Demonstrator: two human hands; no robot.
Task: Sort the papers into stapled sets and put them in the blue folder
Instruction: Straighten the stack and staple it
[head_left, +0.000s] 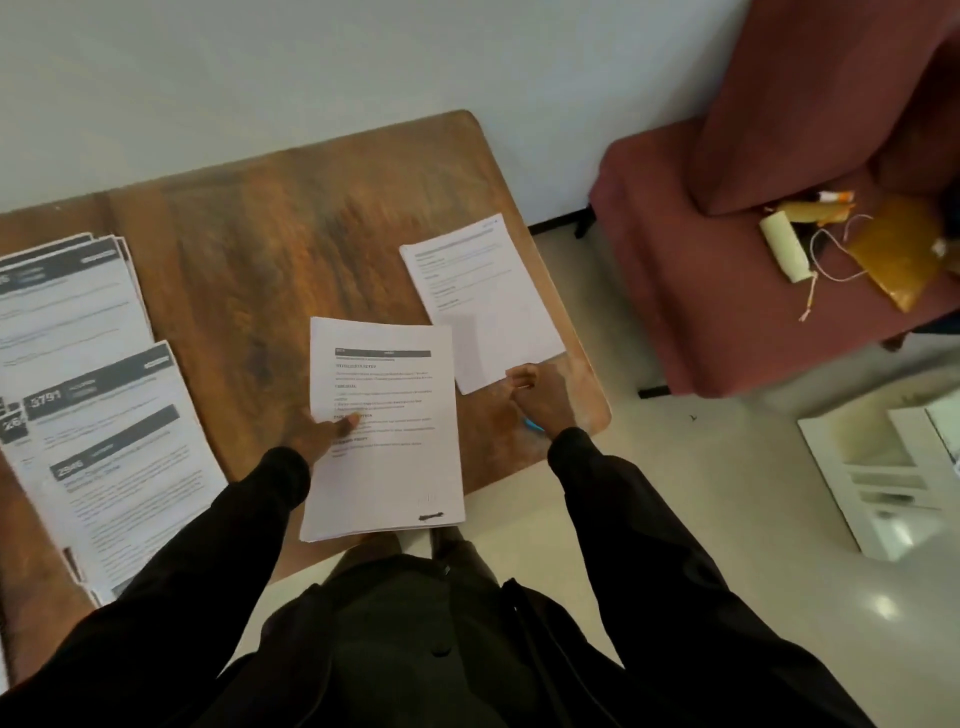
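- The sheaf (387, 467) is held by the left grip (317, 434). The thumb is pressed on the top page at its left edge and the fingers are hidden beneath, so the sheaf is taken to be pinched, not merely touched.
- From that grip the sheaf runs off to the right, with its long axis pointing away from the person. Its near end is carried past the edge of the desk (291, 249).
- The right grip (535, 395) is set just right of the sheaf, fingers curled, at the near corner of the second set (483, 301). Whether that corner is pinched or only touched cannot be told. A small blue thing (532, 425) shows under the wrist and cannot be made out.
- The second set lies flat on the desk, beyond the right grip and a little to its left, its long axis leaning leftward as it goes away. The right grip is plainly the nearer one; the left is cut off from it by the sheaf.
- The sheaf is seen as several white printed pages with a dark bar at the head and bold subheadings, its edges slightly fanned at the near end. No staple can be seen.
- The piles (124, 457) with dark headers are spread well to the left of the left grip.
- No blue folder is in view, so the work is judged to be at the sorting stage.
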